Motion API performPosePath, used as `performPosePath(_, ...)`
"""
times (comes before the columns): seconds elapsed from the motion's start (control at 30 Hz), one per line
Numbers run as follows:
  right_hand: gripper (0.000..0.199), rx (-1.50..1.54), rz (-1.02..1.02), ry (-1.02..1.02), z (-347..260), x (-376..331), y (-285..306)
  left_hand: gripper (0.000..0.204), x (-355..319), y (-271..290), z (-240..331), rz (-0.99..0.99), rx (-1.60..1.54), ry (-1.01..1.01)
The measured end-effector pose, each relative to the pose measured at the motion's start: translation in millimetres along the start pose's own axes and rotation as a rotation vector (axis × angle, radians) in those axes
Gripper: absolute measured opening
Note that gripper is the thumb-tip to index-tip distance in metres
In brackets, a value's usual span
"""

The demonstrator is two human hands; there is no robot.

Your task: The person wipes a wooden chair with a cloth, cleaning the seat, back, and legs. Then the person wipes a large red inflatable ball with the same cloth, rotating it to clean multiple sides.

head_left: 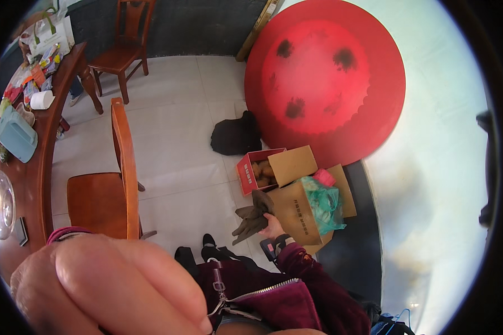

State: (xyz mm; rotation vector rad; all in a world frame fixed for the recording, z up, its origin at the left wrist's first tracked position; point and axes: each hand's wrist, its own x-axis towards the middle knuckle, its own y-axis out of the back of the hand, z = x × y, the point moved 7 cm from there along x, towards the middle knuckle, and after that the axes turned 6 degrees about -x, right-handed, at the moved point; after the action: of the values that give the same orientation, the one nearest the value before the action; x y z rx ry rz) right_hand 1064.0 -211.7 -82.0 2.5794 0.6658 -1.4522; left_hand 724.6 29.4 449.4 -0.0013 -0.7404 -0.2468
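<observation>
My left hand is very close to the camera and fills the lower left. Its fingers are bent and pressed together, and anything they hold is hidden. Lower centre, my right hand is closed on brown cloth gloves, which hang limp with their fingers splayed. A dark band with a small device is round the right wrist. Just beside that hand stands an open cardboard box with a green plastic bag in it. Behind it is a red box holding brown round things.
A big red round tabletop leans against the white wall. A black bag-like bundle lies on the tiled floor. Wooden chairs stand on the left by a long table carrying a light-blue container and packages.
</observation>
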Motion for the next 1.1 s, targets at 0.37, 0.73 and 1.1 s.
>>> performPosePath(0.37, 0.033, 0.232, -0.178, -0.037, 18, 12, -4, 0.035, -2, 29, 0, 0.114, 0.074, -0.203)
performPosePath(0.73, 0.037, 0.151, -0.090, -0.015, 28, 9, -7, 0.044, -30, 48, -75, 0.308, 0.208, 0.134)
performPosePath(1.1, 0.037, 0.119, -0.249, -0.075, -2, 52, -15, 0.027, -69, 89, -177, 0.379, 0.412, 0.808)
